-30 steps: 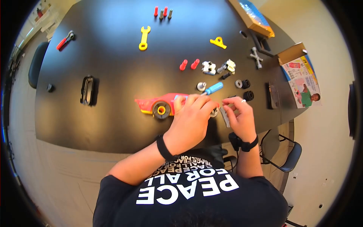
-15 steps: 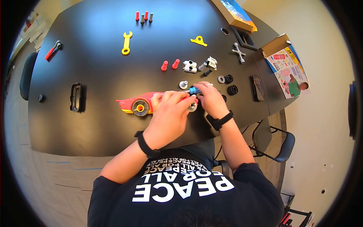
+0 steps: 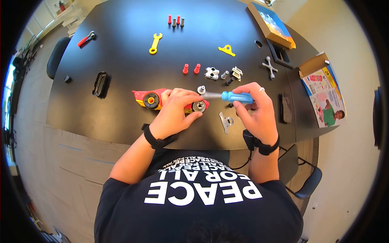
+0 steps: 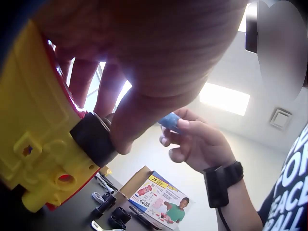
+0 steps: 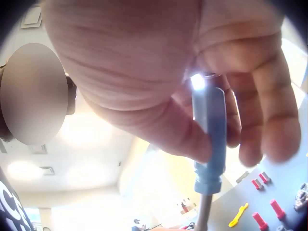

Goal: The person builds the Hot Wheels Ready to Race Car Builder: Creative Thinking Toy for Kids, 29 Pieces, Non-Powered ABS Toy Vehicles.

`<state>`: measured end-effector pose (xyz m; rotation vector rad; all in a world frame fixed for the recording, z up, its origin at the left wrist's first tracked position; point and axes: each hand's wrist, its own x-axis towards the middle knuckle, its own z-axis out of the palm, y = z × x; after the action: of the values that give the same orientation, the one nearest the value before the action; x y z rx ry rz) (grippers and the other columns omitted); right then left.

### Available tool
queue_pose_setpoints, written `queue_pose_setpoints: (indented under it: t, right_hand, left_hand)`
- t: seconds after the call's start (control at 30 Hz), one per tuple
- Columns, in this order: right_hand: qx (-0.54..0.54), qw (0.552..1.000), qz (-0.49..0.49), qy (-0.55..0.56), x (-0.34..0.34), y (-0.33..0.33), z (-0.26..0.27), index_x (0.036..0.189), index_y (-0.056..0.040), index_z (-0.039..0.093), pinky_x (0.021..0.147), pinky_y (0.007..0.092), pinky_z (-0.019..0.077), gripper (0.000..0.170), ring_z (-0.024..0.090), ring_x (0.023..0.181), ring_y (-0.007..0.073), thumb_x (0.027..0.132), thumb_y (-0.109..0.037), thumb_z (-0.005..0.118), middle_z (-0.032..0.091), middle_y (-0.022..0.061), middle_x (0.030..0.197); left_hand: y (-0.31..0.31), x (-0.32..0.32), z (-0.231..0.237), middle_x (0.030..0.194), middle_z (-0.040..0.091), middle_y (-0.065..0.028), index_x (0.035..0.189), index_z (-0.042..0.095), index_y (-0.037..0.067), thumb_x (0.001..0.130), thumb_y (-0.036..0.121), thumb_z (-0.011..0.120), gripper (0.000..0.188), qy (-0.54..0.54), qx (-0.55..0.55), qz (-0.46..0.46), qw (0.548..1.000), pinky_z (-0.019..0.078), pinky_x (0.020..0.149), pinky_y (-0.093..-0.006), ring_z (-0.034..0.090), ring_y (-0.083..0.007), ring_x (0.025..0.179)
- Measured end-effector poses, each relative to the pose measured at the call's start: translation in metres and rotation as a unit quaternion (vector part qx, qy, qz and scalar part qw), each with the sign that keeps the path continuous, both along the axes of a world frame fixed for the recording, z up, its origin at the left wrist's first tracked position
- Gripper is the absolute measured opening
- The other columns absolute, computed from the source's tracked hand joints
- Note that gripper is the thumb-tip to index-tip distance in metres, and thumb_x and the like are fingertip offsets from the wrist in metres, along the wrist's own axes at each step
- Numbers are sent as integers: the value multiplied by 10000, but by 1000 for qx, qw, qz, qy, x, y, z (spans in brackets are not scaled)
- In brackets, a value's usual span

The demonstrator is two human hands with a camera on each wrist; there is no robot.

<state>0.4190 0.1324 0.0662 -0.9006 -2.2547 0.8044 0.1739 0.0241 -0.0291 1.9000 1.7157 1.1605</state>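
My left hand (image 3: 172,115) grips a red and yellow toy race car (image 3: 139,96) from above. Its yellow underside (image 4: 29,120) faces the left wrist camera, where my thumb lies against a black wheel (image 4: 94,139). In the head view, the wheel by my fingertips has a silver hub (image 3: 199,106). To the right, my right hand (image 3: 259,115) pinches the blue handle of a toy screwdriver (image 3: 239,97) between thumb and fingers. Its blurred shaft points left, toward the car and my left fingertips. A grey plastic piece (image 3: 225,122) lies between the hands.
Beyond the car stand a grey peg (image 3: 201,89), red pegs (image 3: 186,69) and a silver engine-like block (image 3: 211,73). Farther off lie a yellow wrench (image 3: 155,43), a yellow part (image 3: 227,50) and a grey cross wrench (image 3: 269,67). A printed box (image 3: 324,91) sits at right.
The screwdriver was beside the left hand at the car; the right hand took its handle and moved it off to the right. The grey piece by the right fingers earlier now lies uncovered.
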Motion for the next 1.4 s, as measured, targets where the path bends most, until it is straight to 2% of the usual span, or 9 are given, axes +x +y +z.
queue_pose_setpoints:
  t: [0.2,0.57,0.7,0.73,0.87,1.0,1.07,1.17,1.4]
  right_hand:
    - [38,989,140,-12,-15,16,6,1181,-11,746,788,383,591,354,734,975,302,895,193,704,694,115,1157]
    - [224,918,307,-111,-45,13,33,1136,-3,650,895,448,574,290,692,1003,338,855,65,664,648,131,1064]
    - [212,930,241,-179,-49,4,34,1054,-21,586,747,452,588,140,737,902,340,988,-62,702,663,139,981]
    - [226,934,205,-186,-52,7,28,990,-27,600,665,454,583,279,757,788,344,1047,-266,733,706,143,849]
    - [272,923,102,-251,-65,7,25,896,-24,668,589,449,559,527,726,624,358,1010,-534,735,695,167,661]
    - [224,926,120,-279,-69,3,33,1006,-2,675,685,461,594,391,757,769,367,1006,-381,773,733,175,828]
    - [226,939,253,-57,-70,5,33,1120,3,659,809,466,606,286,751,963,388,973,-199,798,718,183,1054]
    - [150,912,340,-172,-62,16,39,1196,-6,636,910,480,592,322,711,1109,403,938,-92,808,655,185,1209]
    - [196,913,167,-315,-85,13,53,1100,6,633,741,496,593,411,751,863,420,1013,-358,801,729,180,893]
  left_hand:
    - [-2,10,-6,1278,794,-34,1251,845,125,903,158,878,351,-16,4,52,999,326,1140,-434,637,-242,1281]
    - [-8,16,-5,1326,779,-38,1222,833,114,914,106,856,309,-4,-9,80,997,344,1155,-444,638,-262,1276]
    - [-6,12,-5,1340,774,-40,1210,824,109,908,123,874,306,21,-16,59,998,355,1146,-455,634,-271,1274]
    - [-7,12,-3,1340,774,-40,1210,824,109,908,123,874,306,23,-18,50,998,355,1146,-455,634,-271,1274]
    - [-7,18,13,1286,786,-44,1210,811,104,901,132,887,320,-35,18,55,998,366,1140,-465,661,-270,1235]
    - [3,16,4,1107,791,-66,1150,783,83,867,103,869,296,-26,92,70,993,420,1049,-488,698,-308,1058]
    - [8,11,2,1073,788,-71,1136,775,69,868,87,859,281,-87,88,48,991,446,1014,-475,700,-323,982]
    - [13,-4,5,1039,797,-101,1157,752,28,899,60,838,273,-95,38,1,995,524,927,-445,724,-344,906]
    - [17,-6,27,1091,813,-94,1260,732,-13,983,-16,808,287,-264,-36,-56,962,592,952,-333,752,-151,1056]
